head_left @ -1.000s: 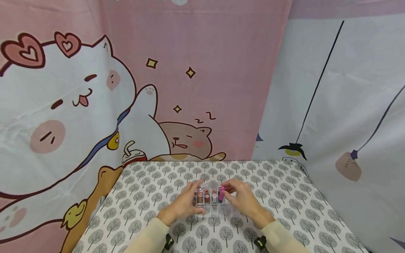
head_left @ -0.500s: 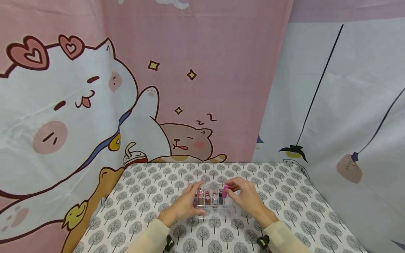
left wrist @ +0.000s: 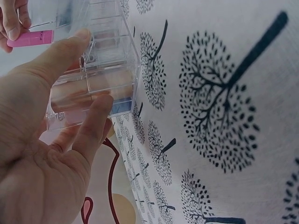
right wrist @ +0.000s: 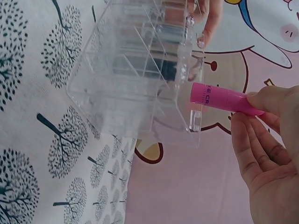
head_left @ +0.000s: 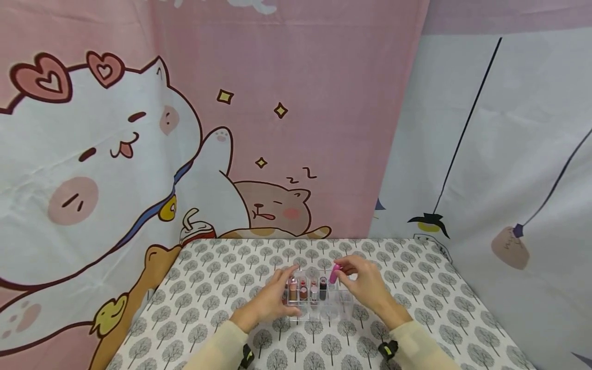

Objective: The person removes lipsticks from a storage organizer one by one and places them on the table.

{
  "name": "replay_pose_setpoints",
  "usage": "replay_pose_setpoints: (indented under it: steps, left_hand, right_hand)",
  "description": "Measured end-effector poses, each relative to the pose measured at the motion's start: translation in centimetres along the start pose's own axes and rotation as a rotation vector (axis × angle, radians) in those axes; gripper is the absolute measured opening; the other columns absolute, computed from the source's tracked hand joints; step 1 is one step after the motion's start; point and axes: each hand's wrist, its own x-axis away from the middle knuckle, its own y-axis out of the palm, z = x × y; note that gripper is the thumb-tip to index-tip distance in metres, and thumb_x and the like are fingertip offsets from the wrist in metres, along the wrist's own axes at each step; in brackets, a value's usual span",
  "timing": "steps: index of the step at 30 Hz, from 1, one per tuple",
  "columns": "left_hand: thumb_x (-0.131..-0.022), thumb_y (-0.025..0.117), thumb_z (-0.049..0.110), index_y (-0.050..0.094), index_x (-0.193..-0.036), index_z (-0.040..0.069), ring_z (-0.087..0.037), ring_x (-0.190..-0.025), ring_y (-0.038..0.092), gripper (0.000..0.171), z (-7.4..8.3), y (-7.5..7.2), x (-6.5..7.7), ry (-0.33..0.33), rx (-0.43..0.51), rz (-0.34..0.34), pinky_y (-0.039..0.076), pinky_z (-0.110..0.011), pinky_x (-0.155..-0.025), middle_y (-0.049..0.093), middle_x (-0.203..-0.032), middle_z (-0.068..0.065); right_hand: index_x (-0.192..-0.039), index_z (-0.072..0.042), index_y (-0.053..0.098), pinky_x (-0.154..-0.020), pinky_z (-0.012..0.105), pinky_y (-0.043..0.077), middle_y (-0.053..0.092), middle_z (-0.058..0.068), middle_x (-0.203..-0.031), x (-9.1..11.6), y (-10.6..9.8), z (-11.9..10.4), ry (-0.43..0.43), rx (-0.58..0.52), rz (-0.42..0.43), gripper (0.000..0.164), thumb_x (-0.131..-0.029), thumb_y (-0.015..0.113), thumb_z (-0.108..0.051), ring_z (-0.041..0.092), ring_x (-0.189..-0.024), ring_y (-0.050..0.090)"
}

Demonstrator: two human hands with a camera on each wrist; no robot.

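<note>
You pinch a pink tube [head_left: 334, 274] with dark lettering in your right hand [head_left: 365, 283], its top leaning rightward, at the clear divided case [head_left: 329, 311]'s right part; you cannot tell whether they touch. Your left hand [head_left: 268, 299] grips the case's left side, low centre of the head view. Its compartments hold a brownish tube [head_left: 293, 291], a red item [head_left: 303, 293], a pale one [head_left: 314, 293] and a dark one [head_left: 322, 291].
</note>
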Motion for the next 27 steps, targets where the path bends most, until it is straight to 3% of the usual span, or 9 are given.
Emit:
replay_pose_setpoints:
  steps: [8,14,19,27]
  left_hand:
    - [-0.087,0.105,0.035,0.024,-0.186,0.035,-0.022,-0.115,0.069,0.128,0.1,-0.1,0.1,0.011,0.003,0.003,0.068,-0.050,-0.100,0.051,-0.167,-0.018]
    - [-0.087,0.105,0.035,0.023,-0.186,0.035,-0.026,-0.121,0.070,0.129,0.2,0.0,0.2,0.019,-0.010,0.004,0.069,-0.054,-0.105,0.051,-0.169,-0.019]
    - [-0.087,0.105,0.035,0.022,-0.186,0.037,-0.020,-0.113,0.069,0.129,0.0,0.2,0.0,0.012,-0.001,-0.006,0.069,-0.047,-0.098,0.052,-0.167,-0.019]
    - [-0.086,0.106,0.034,0.021,-0.186,0.038,-0.020,-0.119,0.070,0.131,-0.3,0.3,-0.1,0.001,0.005,0.003,0.070,-0.049,-0.102,0.051,-0.170,-0.017]
  right_hand:
    - [-0.117,-0.003,0.084,-0.076,0.030,0.072,0.086,0.008,-0.103,-0.4,-0.9,0.5,-0.025,0.021,0.035,0.029,-0.092,0.094,0.006,0.015,-0.083,0.083]
    - [-0.118,-0.005,0.085,-0.075,0.031,0.072,0.086,0.006,-0.103,-0.3,-1.5,0.7,0.021,0.054,0.058,0.030,-0.092,0.094,0.005,0.015,-0.083,0.083]
    - [-0.120,-0.004,0.084,-0.077,0.031,0.072,0.087,0.007,-0.104,-0.3,-2.1,1.1,0.027,0.066,0.063,0.030,-0.093,0.094,0.005,0.017,-0.084,0.083]
    - [-0.121,-0.001,0.084,-0.078,0.031,0.072,0.087,0.009,-0.106,-0.4,-3.1,1.9,0.046,0.098,0.086,0.029,-0.094,0.093,0.004,0.020,-0.084,0.084]
